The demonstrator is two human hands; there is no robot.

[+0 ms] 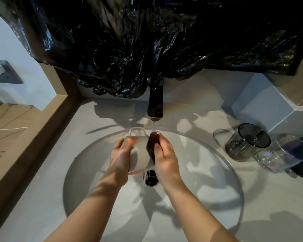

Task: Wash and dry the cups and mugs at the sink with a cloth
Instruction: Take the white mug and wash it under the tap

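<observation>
Lying sideways in left hand [123, 154], white mug [141, 151], handle toward tap [155, 103]

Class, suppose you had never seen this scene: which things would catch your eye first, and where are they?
First, the crumpled black plastic sheet covering the whole wall above the tap. Next, at centre over the round sink, the left hand holds a white mug on its side while the right hand presses a dark cloth against it under running water. On the counter to the right stand glass cups.
</observation>
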